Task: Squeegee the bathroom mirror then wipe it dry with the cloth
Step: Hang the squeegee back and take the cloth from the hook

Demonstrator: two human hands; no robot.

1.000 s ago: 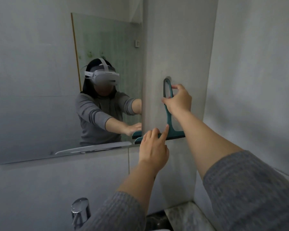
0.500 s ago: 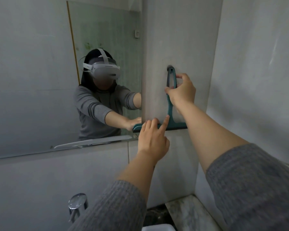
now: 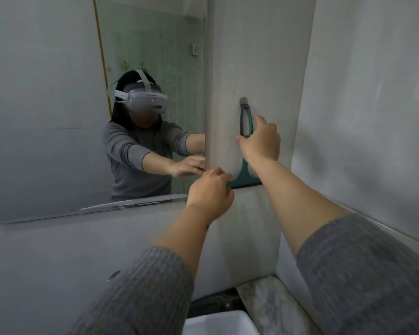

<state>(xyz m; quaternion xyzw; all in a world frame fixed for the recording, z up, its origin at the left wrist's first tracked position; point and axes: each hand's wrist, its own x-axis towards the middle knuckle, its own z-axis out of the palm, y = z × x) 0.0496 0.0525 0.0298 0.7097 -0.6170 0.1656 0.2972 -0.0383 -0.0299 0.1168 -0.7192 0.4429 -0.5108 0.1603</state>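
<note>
A teal squeegee (image 3: 246, 122) hangs upright against the pale wall panel just right of the mirror (image 3: 46, 117), its handle loop right under a small grey hook (image 3: 242, 100). My right hand (image 3: 261, 141) is closed around the lower part of the handle. The rubber blade (image 3: 246, 180) lies level at the bottom. My left hand (image 3: 211, 192) has its fingers curled at the blade's left end, by the mirror's edge, and it hides that end. The mirror reflects a person in a grey top wearing a headset. No cloth is in view.
A tiled wall (image 3: 373, 117) closes in on the right. Below it runs a marble ledge (image 3: 271, 308), and the rim of a white basin (image 3: 218, 320) shows at the bottom edge. Grey tiles fill the wall under the mirror.
My left index finger, stretched out against the blade before, has curled in with the others at the blade's end. The squeegee stays by the hook, with my right hand still on its handle.
</note>
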